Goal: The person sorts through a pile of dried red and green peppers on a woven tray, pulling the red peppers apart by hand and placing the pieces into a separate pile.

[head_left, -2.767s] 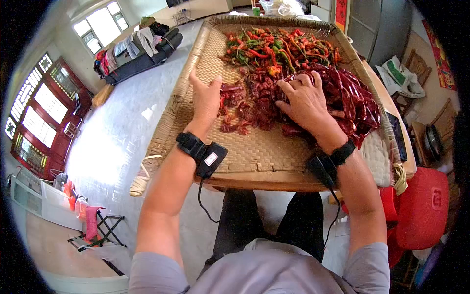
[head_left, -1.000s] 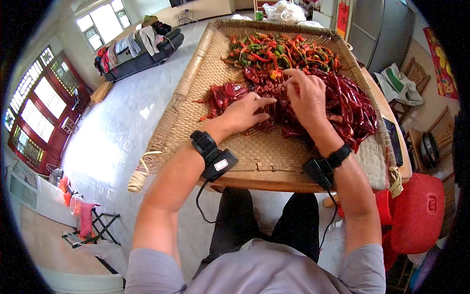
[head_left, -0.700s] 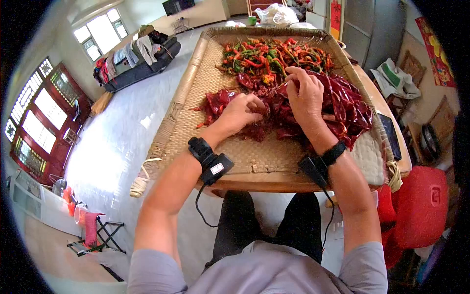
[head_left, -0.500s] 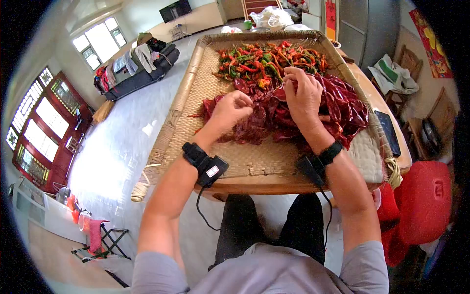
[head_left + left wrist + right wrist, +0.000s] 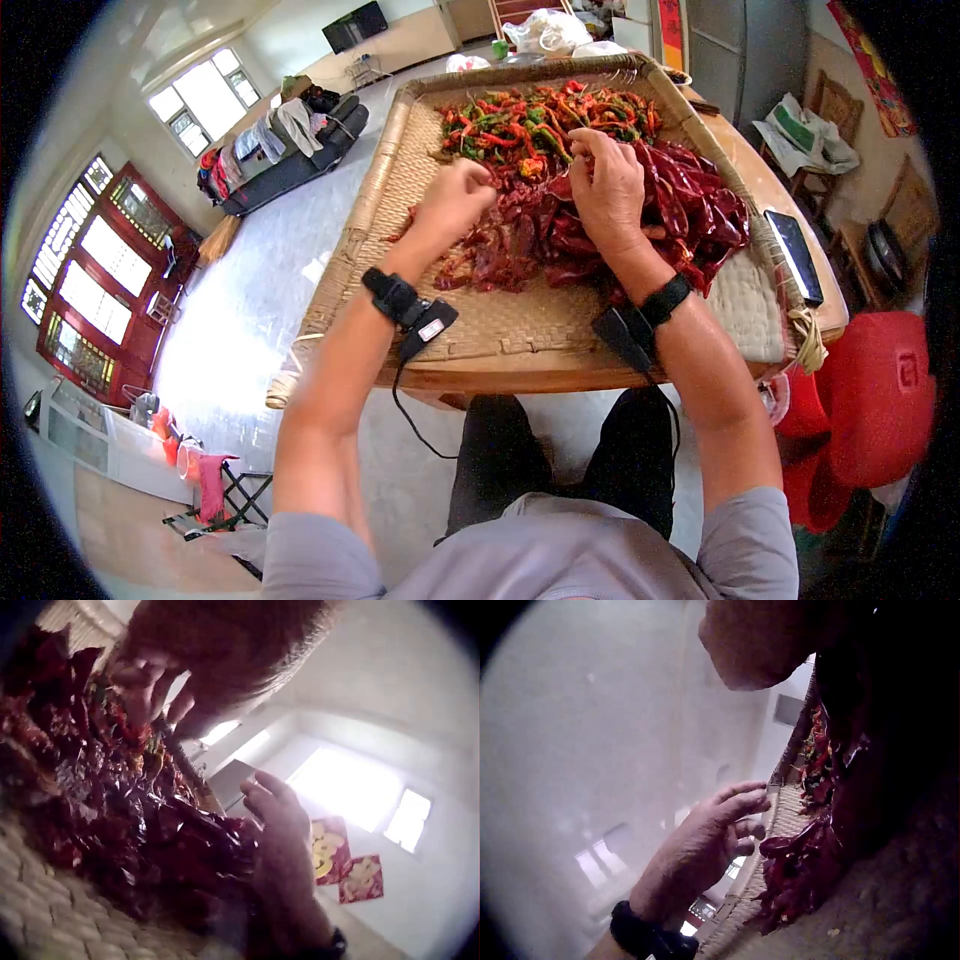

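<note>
Your left hand (image 5: pixel 452 205), fingers loosely curled with nothing visible between them, hovers above the left part of the dark red chillies (image 5: pixel 695 205). These lie across the middle and right of the woven tray (image 5: pixel 480 328). Your right hand (image 5: pixel 608 190), fingers bent, is over the same heap; whether it pinches a chilli cannot be told. Smaller red and green chillies (image 5: pixel 515 122) lie toward the far edge.
</note>
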{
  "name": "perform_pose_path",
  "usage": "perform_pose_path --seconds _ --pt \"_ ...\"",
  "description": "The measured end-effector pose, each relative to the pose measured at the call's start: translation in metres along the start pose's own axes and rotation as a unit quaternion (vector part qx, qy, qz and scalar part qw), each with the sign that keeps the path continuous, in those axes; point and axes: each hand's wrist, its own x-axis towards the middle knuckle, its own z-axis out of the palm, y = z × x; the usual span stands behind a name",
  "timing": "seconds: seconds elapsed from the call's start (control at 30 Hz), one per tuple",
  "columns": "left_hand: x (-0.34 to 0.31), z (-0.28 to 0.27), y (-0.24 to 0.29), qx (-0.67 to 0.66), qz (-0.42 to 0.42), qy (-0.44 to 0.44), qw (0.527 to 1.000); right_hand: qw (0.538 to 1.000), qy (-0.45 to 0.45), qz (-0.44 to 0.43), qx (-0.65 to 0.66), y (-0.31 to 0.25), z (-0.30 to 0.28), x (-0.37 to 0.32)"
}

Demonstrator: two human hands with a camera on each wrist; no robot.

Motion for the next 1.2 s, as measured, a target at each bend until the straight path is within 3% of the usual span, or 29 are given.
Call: perform_pose_path --seconds 0.1,0.2,0.3,0.5,0.63,0.77,0.9,1.03,1.13,1.2 --pt "0.011 0.029 -0.001 -0.012 -0.008 -0.134 0.991 1.000 -0.003 -0.005 -0.008 0.000 0.000 -0.001" --pt "0.013 0.051 0.001 0.056 -0.013 -0.139 0.989 1.000 -0.005 -0.013 -0.015 0.000 -0.001 0.001" --pt "0.011 0.059 0.002 -0.086 -0.079 -0.156 0.981 0.999 -0.024 -0.009 -0.022 -0.003 -0.003 0.000" --pt "0.007 0.056 -0.008 -0.249 -0.122 -0.149 0.949 1.000 -0.004 -0.021 -0.001 0.001 0.003 0.000" --pt "0.005 0.042 -0.008 -0.226 -0.062 -0.057 0.971 1.000 -0.001 -0.021 0.004 0.000 0.002 0.001" --pt "0.005 0.027 -0.011 -0.010 -0.006 0.118 0.993 1.000 -0.003 -0.025 0.011 0.002 0.003 0.000" --pt "0.007 0.014 -0.019 -0.043 -0.073 0.109 0.990 0.999 -0.011 -0.027 0.018 0.000 0.001 0.000" --pt "0.005 0.014 -0.030 -0.132 -0.066 0.084 0.986 0.999 -0.020 -0.017 0.023 -0.001 0.002 -0.001" --pt "0.008 0.017 -0.032 -0.094 -0.027 0.129 0.987 0.999 -0.031 -0.015 0.023 -0.001 0.002 0.000" --pt "0.010 0.017 -0.035 -0.070 -0.047 0.161 0.983 0.999 -0.035 -0.016 0.020 -0.001 0.002 -0.001"
